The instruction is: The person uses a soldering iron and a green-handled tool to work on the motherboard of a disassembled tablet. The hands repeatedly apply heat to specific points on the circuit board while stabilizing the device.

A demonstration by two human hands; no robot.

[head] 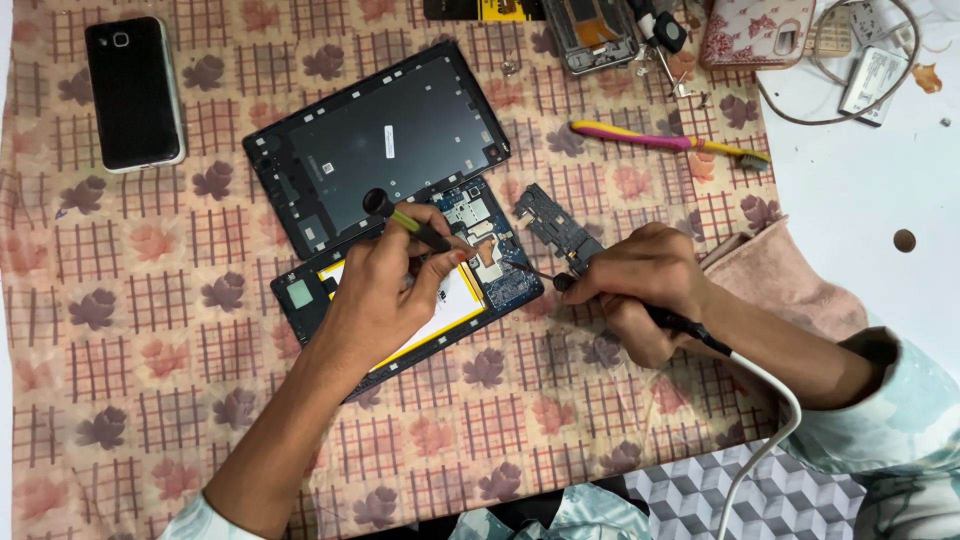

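Lying open near the middle of a patterned cloth (150, 400), a tablet (300, 295) shows its yellow-edged battery (455, 305) and a blue board (510, 280) at its right end. The left hand (385, 290) rests over the battery, fingers closed around a screwdriver (405, 222) with a black cap and green shaft, tip pointed toward the board. The right hand (640, 285) sits just right of the tablet, clenched on a soldering iron (560, 280) whose thin tip reaches the board's edge; a white cord (770, 400) runs from the iron's rear down to the lower frame edge. A small dark board piece (550, 225) lies just above the right hand. The tablet's black back cover (390, 140) lies just above the tablet, partly touching it. Farther out: a black phone (133, 90) at upper left, well apart; a pink-and-yellow toothbrush (660, 140) at upper right; a phone frame (590, 35) and a floral phone case (750, 30) along the top edge; a white table (860, 190) at right, bearing a cable and a small battery (872, 82); a pink rag (790, 285) beside the right wrist
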